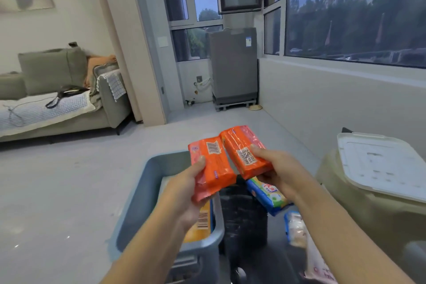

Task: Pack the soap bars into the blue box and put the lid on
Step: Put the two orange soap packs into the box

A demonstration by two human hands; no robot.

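My left hand (184, 185) grips an orange wrapped soap bar (213, 167), and my right hand (280, 168) grips a second orange soap bar (244, 150). Both bars are held side by side above the open blue box (138, 203) on the floor. Inside the box a yellow-orange soap pack (201, 226) with a barcode shows under my left wrist. A blue and green soap pack (268, 195) lies to the right of the box, below my right hand, and another blue-edged pack (295, 228) lies nearer to me. A white lid (380, 163) rests on a beige seat at the right.
A dark round object (244, 219) stands just right of the box. A pink-printed bag (320, 265) lies at the lower right. The beige seat (368, 219) fills the right side. A sofa (57, 99) stands at the far left, a grey appliance (232, 64) by the windows.
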